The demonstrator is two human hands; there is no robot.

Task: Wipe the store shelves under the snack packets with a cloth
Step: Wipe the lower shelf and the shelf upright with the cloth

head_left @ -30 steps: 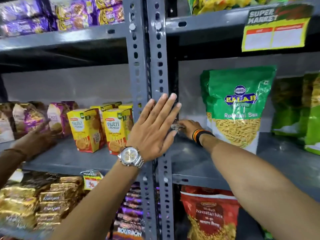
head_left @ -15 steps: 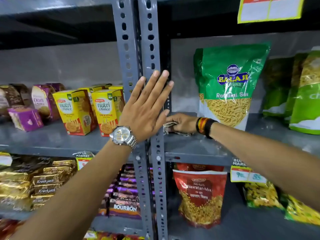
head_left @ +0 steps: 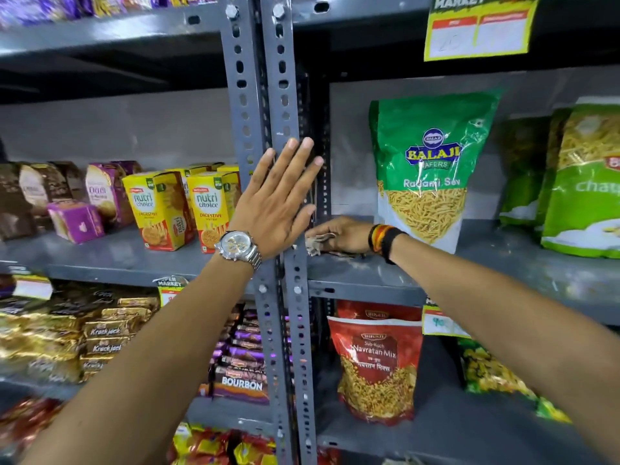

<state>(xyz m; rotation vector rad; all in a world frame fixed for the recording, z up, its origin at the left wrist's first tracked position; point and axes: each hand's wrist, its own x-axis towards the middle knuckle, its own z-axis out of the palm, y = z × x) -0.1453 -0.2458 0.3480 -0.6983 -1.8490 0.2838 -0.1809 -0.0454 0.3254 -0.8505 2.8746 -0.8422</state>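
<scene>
My right hand (head_left: 345,233) rests on the grey middle shelf (head_left: 362,275) at its left end, fingers closed on a crumpled pale cloth (head_left: 317,244) pressed to the shelf surface. A green Balaji sev packet (head_left: 427,162) stands upright just right of that hand. My left hand (head_left: 278,203), wearing a silver watch, lies flat with fingers spread against the grey perforated upright post (head_left: 285,95), holding nothing.
Yellow Nutri Choice boxes (head_left: 157,209) and purple and brown biscuit packs (head_left: 77,221) stand on the left shelf. More green packets (head_left: 583,182) stand at the right. Below are a red Navratan Mix bag (head_left: 377,364), Bourbon packs (head_left: 241,380) and Krackjack packs (head_left: 104,340).
My right hand with the cloth has slid slightly forward at the shelf's left end. Another person's arm at the left has gone from view. My left hand stays on the post.
</scene>
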